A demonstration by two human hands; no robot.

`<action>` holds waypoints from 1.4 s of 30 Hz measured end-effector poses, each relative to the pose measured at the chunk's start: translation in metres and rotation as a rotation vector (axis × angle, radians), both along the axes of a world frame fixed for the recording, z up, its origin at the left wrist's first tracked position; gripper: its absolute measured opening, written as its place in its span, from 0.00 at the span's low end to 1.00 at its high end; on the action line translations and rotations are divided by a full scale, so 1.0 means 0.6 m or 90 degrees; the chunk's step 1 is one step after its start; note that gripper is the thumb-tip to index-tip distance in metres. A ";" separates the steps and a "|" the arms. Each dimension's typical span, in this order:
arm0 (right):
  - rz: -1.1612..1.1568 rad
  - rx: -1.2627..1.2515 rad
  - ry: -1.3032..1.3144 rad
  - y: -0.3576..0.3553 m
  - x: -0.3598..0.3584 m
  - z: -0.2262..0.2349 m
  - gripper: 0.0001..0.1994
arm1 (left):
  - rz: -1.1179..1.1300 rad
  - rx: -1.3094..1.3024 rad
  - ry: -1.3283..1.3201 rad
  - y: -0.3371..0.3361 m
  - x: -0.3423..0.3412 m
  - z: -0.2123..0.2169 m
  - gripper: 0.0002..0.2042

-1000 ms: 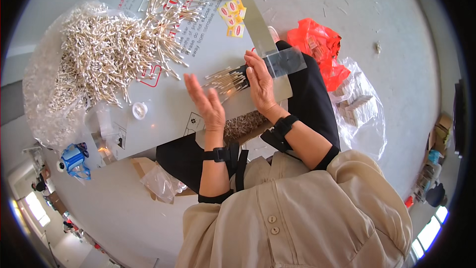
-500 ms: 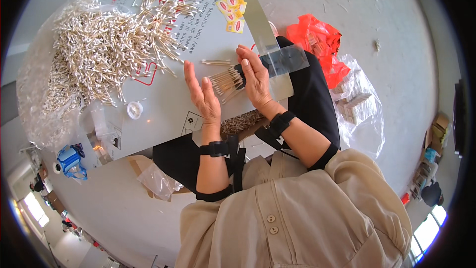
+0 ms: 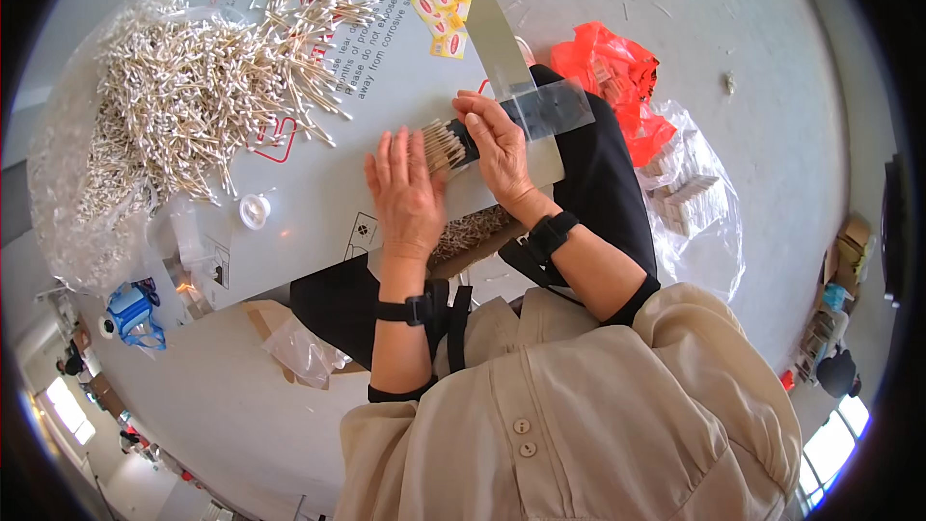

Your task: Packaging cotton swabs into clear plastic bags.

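Note:
A small bundle of cotton swabs (image 3: 443, 147) lies near the table's right corner, between my two hands. My left hand (image 3: 405, 195) is flat with its fingers stretched out, its finger side up against the swabs' left ends. My right hand (image 3: 500, 150) rests at the bundle's other end, fingers extended and thumb raised, above a dark strip (image 3: 526, 114). Clear plastic film (image 3: 564, 108) reaches from that strip past the table edge. What lies under the right palm is hidden.
A big heap of cotton swabs (image 3: 183, 96) in clear plastic covers the table's left. Small yellow boxes (image 3: 444, 14) lie at the far edge, a round white container (image 3: 254, 211) nearer. On the floor right sit a red bag (image 3: 603, 68) and a clear bag of white packs (image 3: 690, 198).
My left hand has turned from palm-sideways to back-up and moved in against the swabs' ends. The right hand has stayed almost in place. The view has shifted slightly.

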State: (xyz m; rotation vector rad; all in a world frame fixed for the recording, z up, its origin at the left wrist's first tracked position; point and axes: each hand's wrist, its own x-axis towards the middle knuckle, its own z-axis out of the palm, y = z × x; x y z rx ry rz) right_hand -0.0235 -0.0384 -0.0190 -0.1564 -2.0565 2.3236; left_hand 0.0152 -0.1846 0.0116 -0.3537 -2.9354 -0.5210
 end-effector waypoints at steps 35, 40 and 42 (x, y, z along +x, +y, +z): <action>0.125 0.509 0.311 0.033 0.016 0.018 0.04 | -0.003 -0.090 -0.165 0.009 0.036 -0.004 0.41; 0.123 0.495 0.301 0.032 0.015 0.020 0.04 | 0.004 -0.084 -0.165 0.009 0.033 -0.008 0.41; 0.110 0.484 0.301 0.031 0.014 0.018 0.04 | 0.008 -0.071 -0.162 0.008 0.033 -0.008 0.41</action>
